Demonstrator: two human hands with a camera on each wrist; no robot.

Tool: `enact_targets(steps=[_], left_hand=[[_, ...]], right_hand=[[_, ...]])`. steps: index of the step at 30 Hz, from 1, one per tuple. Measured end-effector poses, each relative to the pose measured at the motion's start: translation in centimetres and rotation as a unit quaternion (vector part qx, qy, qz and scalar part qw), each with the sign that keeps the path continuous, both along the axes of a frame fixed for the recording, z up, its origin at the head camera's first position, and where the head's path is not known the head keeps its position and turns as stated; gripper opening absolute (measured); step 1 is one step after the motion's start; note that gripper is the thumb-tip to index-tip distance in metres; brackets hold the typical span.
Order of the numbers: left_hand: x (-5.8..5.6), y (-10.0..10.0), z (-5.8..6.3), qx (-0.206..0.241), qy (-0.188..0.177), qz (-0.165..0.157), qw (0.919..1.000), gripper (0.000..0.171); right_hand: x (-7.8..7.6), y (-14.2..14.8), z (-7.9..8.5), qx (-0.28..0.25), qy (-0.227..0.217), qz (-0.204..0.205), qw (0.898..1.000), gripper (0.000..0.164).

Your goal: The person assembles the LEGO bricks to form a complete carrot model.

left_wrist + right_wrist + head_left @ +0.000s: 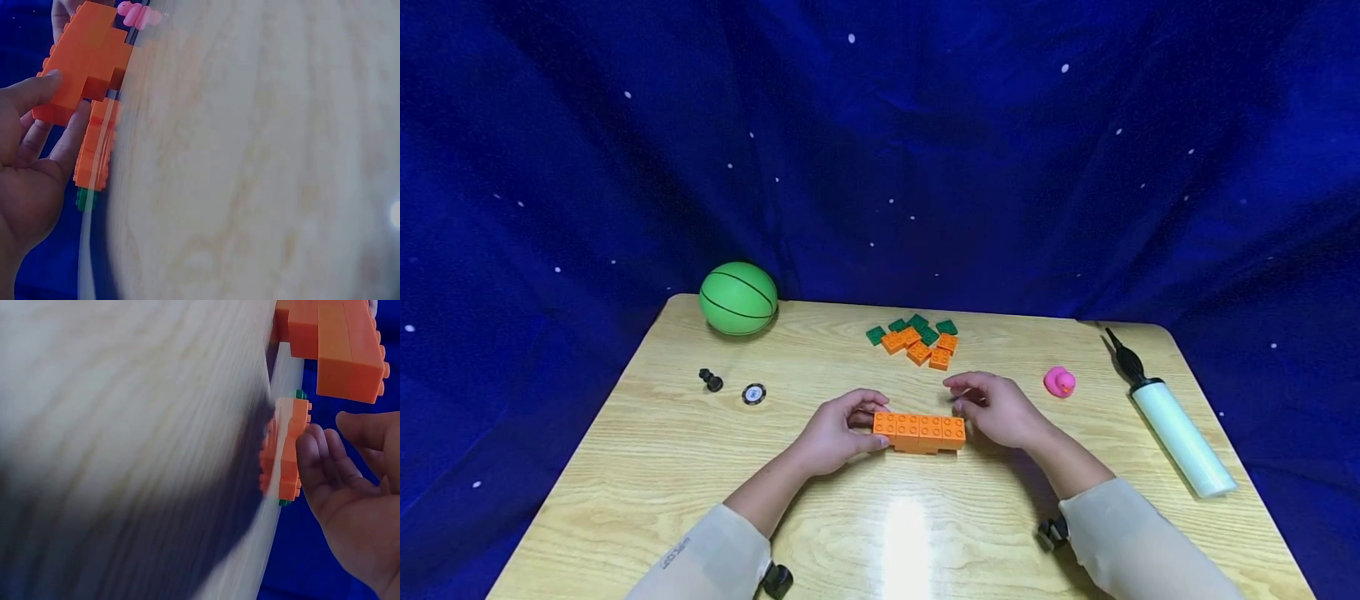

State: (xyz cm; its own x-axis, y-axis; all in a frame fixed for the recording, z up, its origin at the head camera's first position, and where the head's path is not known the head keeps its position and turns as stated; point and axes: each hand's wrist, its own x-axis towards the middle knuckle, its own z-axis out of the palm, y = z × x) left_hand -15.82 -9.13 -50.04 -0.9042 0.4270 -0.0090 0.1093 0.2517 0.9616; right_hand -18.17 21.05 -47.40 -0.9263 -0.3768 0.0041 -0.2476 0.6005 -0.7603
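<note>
Blue cloth (pixel 880 150) backs the wooden table (pixel 640 467) as, operating remotely, I watch the left hand (pixel 835 435) pinch the orange brick assembly (pixel 919 429) by its left end, the empty right hand (pixel 1002 412) loosely bent just beside. Stacking seems underway; next likely calls for the loose bricks (pixel 919 352) beyond.

Brick assembly (pixel 919 427) mid-table, between left hand (pixel 842 429), touching its left end, and right hand (pixel 996 410), just off its right end. Loose bricks (pixel 919 352) clustered behind assembly, toward back edge of table (pixel 647 467). Ball (pixel 737 298) at back left corner; chess piece (pixel 711 380) before ball, poker chip (pixel 754 394) right of chess piece. Duck (pixel 1060 382) right of right hand; pump (pixel 1180 433) farther right, along table's right side. Curtain (pixel 880 150) behind table.
</note>
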Motion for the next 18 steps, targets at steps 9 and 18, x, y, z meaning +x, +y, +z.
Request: enact_targets(steps=[9, 18], left_hand=[[-0.1, -0.1, -0.2, -0.017, -0.01, 0.004, 0.9998, 0.042], [-0.1, -0.1, 0.1, -0.034, -0.021, 0.002, 0.9992, 0.037]], right_hand=[[-2.2, -0.9, -0.8, 0.028, 0.051, -0.034, 0.998, 0.036], [-4.5, -1.3, -1.3, 0.056, 0.082, -0.062, 0.993, 0.046]])
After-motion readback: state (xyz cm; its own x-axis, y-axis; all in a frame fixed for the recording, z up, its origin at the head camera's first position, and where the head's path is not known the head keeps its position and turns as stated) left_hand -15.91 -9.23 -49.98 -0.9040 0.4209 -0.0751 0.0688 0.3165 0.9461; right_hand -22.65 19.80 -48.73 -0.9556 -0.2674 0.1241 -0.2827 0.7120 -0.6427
